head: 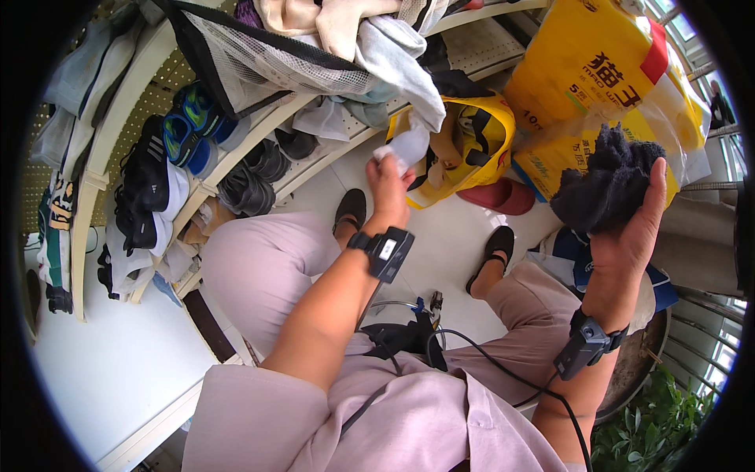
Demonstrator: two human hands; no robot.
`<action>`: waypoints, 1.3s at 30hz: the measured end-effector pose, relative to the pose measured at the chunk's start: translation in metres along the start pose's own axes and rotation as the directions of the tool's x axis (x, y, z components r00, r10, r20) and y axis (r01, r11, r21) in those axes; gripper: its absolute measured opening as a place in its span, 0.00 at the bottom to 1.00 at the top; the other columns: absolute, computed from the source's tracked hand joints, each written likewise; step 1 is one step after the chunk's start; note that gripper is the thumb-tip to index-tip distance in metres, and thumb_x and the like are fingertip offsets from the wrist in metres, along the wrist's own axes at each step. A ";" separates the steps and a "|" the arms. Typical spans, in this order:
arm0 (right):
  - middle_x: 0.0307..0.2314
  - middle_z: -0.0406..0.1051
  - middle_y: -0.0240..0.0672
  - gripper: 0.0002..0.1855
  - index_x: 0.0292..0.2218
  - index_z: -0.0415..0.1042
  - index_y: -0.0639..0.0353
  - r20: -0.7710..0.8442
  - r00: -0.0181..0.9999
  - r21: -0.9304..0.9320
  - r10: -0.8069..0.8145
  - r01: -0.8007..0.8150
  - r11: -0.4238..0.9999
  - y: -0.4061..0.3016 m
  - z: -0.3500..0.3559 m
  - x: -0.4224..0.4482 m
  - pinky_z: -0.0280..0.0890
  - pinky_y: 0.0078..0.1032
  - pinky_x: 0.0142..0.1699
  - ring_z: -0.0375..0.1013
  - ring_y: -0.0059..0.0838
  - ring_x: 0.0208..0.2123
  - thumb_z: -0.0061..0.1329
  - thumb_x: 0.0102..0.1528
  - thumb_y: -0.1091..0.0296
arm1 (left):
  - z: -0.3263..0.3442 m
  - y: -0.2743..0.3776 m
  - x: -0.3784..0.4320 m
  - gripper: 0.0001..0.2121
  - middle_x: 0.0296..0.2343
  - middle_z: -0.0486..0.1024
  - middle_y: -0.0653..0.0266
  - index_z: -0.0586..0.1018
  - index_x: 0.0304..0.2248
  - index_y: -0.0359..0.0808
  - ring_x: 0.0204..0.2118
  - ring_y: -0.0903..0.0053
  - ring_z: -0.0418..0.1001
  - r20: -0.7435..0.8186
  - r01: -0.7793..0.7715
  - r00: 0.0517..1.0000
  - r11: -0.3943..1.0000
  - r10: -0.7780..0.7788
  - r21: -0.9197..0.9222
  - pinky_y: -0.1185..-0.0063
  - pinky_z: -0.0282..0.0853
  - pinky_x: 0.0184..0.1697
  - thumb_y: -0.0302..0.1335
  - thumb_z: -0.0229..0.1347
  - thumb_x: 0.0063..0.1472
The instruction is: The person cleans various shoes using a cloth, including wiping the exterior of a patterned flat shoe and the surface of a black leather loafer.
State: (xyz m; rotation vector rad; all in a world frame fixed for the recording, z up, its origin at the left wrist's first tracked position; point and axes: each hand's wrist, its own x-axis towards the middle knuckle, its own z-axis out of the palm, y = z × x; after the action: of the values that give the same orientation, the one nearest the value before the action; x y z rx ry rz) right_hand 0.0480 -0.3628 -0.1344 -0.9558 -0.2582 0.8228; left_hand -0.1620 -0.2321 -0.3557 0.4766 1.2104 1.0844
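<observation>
My left hand [389, 186] pinches the white lower end of a long light grey knit cloth [401, 76], perhaps a sock or a sleeve. Its upper part lies over a white mesh laundry bag [271, 62] with black trim, among cream-coloured clothes [336, 26]. On the right side, my right hand [628, 242] holds up a bunched, dark fuzzy cloth [610, 180], with the thumb along its edge. What kind of item this is cannot be made out. Both wrists wear black strapped devices, from which a cable runs at the right.
A cream shoe rack [230, 162] with several pairs of shoes stands ahead and left. Below the left hand's cloth is a yellow bag [498, 138] with things inside. A red slipper [501, 194], large yellow packages [578, 65] and a leafy plant [649, 419] are at the right.
</observation>
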 end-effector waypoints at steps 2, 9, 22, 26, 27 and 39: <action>0.44 0.71 0.36 0.25 0.50 0.66 0.58 0.098 0.995 0.052 0.015 -0.020 0.998 0.003 0.000 0.001 0.65 0.35 0.53 0.71 0.33 0.46 0.47 0.58 0.50 | 0.014 -0.006 0.010 0.23 0.40 0.69 0.66 0.63 0.50 0.41 0.38 0.79 0.69 0.273 0.100 0.955 0.993 -0.113 0.061 0.75 0.65 0.44 0.43 0.50 0.61; 0.39 0.73 0.38 0.19 0.46 0.68 0.59 0.061 0.992 0.063 0.110 -0.113 0.992 0.008 0.000 0.007 0.67 0.32 0.49 0.74 0.35 0.41 0.44 0.59 0.56 | -0.008 -0.056 0.072 0.27 0.44 0.70 0.57 0.67 0.46 0.33 0.45 0.64 0.70 0.292 -0.109 0.956 0.876 -0.038 0.469 0.72 0.65 0.47 0.45 0.57 0.57; 0.50 0.64 0.45 0.31 0.55 0.60 0.69 0.011 0.998 -0.339 -0.061 0.061 0.939 0.007 0.014 0.008 0.66 0.34 0.55 0.68 0.41 0.49 0.32 0.47 0.81 | -0.037 -0.108 0.053 0.12 0.34 0.74 0.62 0.72 0.41 0.34 0.33 0.77 0.73 0.045 0.430 0.868 0.793 -0.495 0.431 0.81 0.72 0.29 0.31 0.53 0.61; 0.48 0.66 0.45 0.29 0.53 0.62 0.71 -0.047 0.998 -0.232 -0.050 0.038 0.972 0.004 0.005 0.013 0.66 0.34 0.55 0.68 0.41 0.49 0.33 0.48 0.80 | -0.004 -0.076 0.038 0.09 0.26 0.76 0.60 0.73 0.38 0.34 0.24 0.74 0.74 0.405 -0.100 0.850 0.651 -0.337 0.752 0.77 0.71 0.27 0.27 0.53 0.57; 0.45 0.67 0.45 0.27 0.51 0.64 0.71 -0.049 0.998 -0.198 -0.040 0.030 0.980 0.003 0.008 0.013 0.67 0.32 0.53 0.69 0.40 0.47 0.33 0.47 0.82 | -0.002 -0.069 0.035 0.10 0.27 0.76 0.54 0.73 0.37 0.32 0.26 0.64 0.75 0.468 -0.307 0.831 0.453 -0.300 0.837 0.71 0.70 0.31 0.28 0.52 0.57; 0.23 0.74 0.44 0.25 0.34 0.76 0.64 0.216 0.976 -0.971 -0.012 0.216 0.104 0.013 -0.005 0.003 0.69 0.30 0.35 0.76 0.38 0.28 0.55 0.49 0.46 | -0.020 0.035 -0.063 0.07 0.28 0.75 0.47 0.74 0.32 0.34 0.34 0.49 0.72 0.644 -0.757 0.623 -0.137 -0.445 0.639 0.59 0.67 0.37 0.27 0.48 0.53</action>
State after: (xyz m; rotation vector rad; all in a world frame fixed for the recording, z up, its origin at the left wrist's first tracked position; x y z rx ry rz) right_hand 0.0459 -0.3594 -0.1479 -2.1664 -1.1582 0.4635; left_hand -0.1924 -0.2753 -0.3023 2.2851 0.8601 -0.3484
